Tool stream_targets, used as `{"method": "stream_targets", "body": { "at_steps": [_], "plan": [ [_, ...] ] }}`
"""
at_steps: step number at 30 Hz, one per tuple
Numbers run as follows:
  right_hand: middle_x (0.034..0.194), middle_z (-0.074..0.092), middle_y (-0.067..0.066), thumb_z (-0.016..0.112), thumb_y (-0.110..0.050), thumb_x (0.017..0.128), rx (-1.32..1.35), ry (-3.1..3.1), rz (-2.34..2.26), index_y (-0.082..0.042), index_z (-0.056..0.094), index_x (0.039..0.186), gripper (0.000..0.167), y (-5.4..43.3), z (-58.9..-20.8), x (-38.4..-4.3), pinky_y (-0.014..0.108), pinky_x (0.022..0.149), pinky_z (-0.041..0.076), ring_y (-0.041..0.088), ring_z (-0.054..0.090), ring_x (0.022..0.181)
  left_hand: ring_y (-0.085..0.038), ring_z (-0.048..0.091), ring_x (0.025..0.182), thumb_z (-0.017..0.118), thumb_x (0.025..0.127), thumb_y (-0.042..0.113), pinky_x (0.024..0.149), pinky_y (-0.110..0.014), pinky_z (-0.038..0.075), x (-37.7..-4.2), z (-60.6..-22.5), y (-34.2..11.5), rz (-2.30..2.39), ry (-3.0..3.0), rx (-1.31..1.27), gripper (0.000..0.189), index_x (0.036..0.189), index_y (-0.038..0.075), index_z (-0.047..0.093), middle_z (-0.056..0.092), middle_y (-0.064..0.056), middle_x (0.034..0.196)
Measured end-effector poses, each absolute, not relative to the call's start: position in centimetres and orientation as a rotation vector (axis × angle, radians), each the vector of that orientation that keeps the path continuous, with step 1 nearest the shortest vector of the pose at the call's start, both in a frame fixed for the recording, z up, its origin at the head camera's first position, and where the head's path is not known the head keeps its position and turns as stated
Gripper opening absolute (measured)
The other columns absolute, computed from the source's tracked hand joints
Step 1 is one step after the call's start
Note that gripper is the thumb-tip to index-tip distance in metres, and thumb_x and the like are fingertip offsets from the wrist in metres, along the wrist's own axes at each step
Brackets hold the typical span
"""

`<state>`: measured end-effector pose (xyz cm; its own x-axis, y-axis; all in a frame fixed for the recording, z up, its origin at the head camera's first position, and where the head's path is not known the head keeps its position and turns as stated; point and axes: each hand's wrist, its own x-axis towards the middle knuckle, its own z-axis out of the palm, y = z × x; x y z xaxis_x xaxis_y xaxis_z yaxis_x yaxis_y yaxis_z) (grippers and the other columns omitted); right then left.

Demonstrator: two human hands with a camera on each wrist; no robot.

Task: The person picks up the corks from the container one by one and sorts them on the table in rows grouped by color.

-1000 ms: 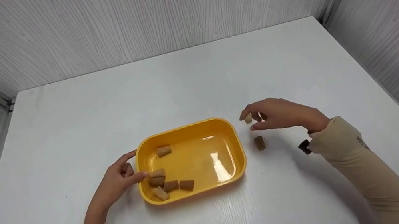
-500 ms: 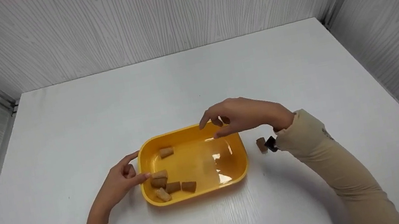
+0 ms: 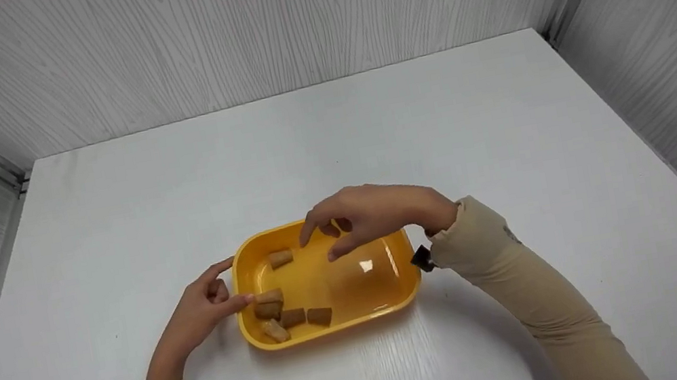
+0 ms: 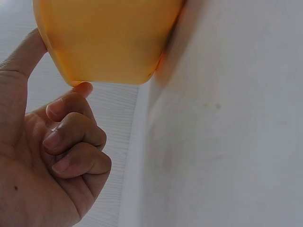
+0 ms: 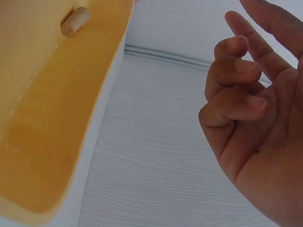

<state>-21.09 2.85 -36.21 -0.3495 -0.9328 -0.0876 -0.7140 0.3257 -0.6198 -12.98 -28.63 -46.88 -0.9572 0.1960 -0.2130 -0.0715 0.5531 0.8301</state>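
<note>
The right hand (image 3: 365,214) hovers above the yellow tray (image 3: 345,289), 6 plugs (image 3: 320,316) inside.

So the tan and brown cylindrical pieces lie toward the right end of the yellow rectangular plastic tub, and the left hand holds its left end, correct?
Wrong end: the tan and brown cylindrical pieces lie toward the left end of the yellow rectangular plastic tub, as the head view shows. The left hand does hold that end.

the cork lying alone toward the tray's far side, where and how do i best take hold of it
Probably pinch the cork across its middle, on the two long sides, coming down from above and slightly right. It lies on its side, roughly left to right, and the right grip hangs over the tray, just right of it.
</note>
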Motion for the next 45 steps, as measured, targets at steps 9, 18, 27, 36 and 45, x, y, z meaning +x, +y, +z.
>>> {"method": "stream_targets", "body": {
  "at_steps": [9, 18, 27, 36, 45],
  "plan": [
    [0.091, 0.057, 0.002, 0.067, -0.022, 0.091, -1.451, 2.052, -0.686, -0.014, 0.062, 0.125, 0.035, 0.4, -38.1, -21.0, 0.022, 0.068, 0.038, 0.012, 0.046, 0.076, -0.01, 0.034, 0.061, 0.075, 0.084, 0.031, 0.056, -0.023, 0.031, -12.9, -47.2, -28.8, 1.367, 2.515, 0.104, 0.068, 0.142, 0.011, 0.046, 0.037, 0.0, 0.071],
    [0.098, 0.06, 0.004, 0.064, -0.014, 0.092, -1.392, 1.984, -0.476, -0.017, 0.064, 0.121, 0.03, -1.3, -40.5, -21.2, 0.025, 0.07, 0.04, 0.017, 0.05, 0.082, -0.012, 0.036, 0.062, 0.075, 0.083, 0.033, 0.057, -0.023, 0.032, -13.1, -47.0, -28.5, 1.349, 2.514, 0.081, 0.069, 0.142, 0.013, 0.046, 0.038, 0.0, 0.072],
    [0.103, 0.059, 0.003, 0.062, -0.004, 0.09, -1.269, 1.925, -0.326, -0.022, 0.065, 0.115, 0.03, -2.5, -43.1, -21.0, 0.024, 0.072, 0.037, 0.013, 0.044, 0.083, -0.012, 0.035, 0.062, 0.076, 0.083, 0.032, 0.056, -0.024, 0.031, -13.0, -47.0, -28.5, 1.361, 2.502, 0.082, 0.068, 0.142, 0.013, 0.046, 0.036, 0.0, 0.072],
    [0.093, 0.054, -0.002, 0.059, -0.002, 0.09, -1.29, 1.884, -0.293, -0.021, 0.064, 0.115, 0.032, -2.6, -43.8, -21.0, 0.022, 0.069, 0.035, 0.011, 0.042, 0.08, -0.011, 0.034, 0.061, 0.075, 0.084, 0.029, 0.056, -0.023, 0.032, -13.1, -47.0, -28.5, 1.384, 2.489, 0.091, 0.066, 0.141, 0.012, 0.047, 0.037, 0.0, 0.072],
    [0.09, 0.048, -0.003, 0.061, -0.006, 0.092, -1.191, 1.889, -0.175, -0.026, 0.061, 0.112, 0.028, -3.3, -44.2, -20.5, 0.026, 0.074, 0.038, 0.014, 0.046, 0.087, -0.011, 0.036, 0.062, 0.076, 0.082, 0.033, 0.056, -0.023, 0.032, -13.1, -47.1, -28.5, 1.349, 2.503, 0.078, 0.07, 0.142, 0.012, 0.046, 0.038, 0.0, 0.072]
  ]
}}
